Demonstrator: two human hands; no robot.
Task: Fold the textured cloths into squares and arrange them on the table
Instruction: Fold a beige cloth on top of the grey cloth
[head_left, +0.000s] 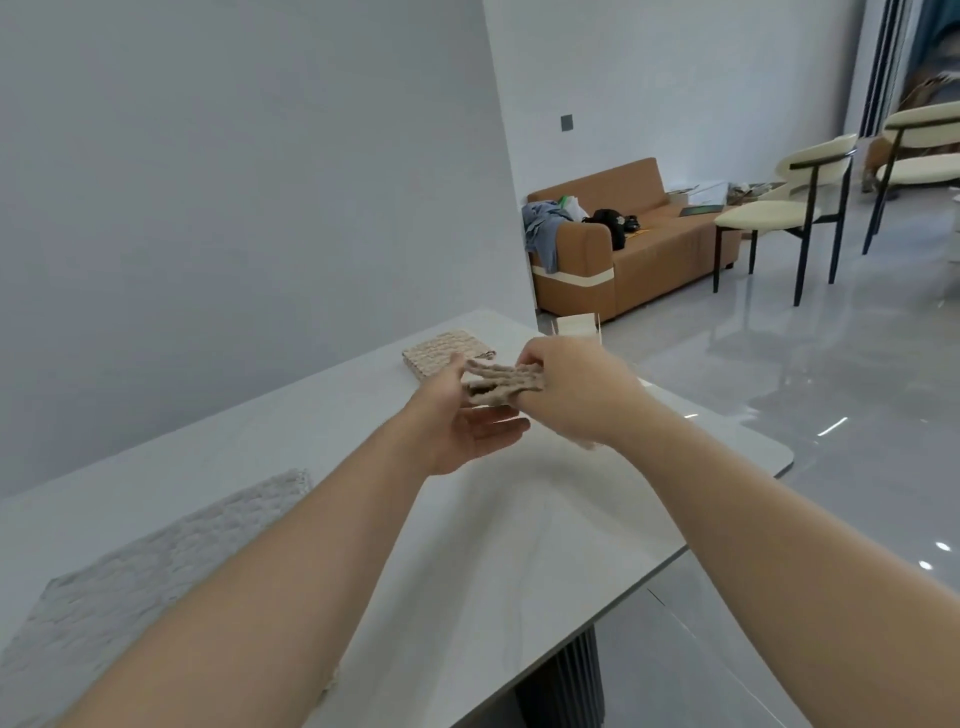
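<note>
My right hand (571, 397) grips the folded beige textured cloth (501, 384), left hand (460, 428) flat beneath; next, I'd set it down squarely.

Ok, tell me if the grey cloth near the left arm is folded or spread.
Spread: the grey cloth lies flat and wide on the table, much larger than the folded beige square at the far end.

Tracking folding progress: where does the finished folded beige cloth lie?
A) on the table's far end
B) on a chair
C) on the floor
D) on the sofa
A: the folded beige cloth rests on the table, beyond the held cloth in the right hand.
</note>
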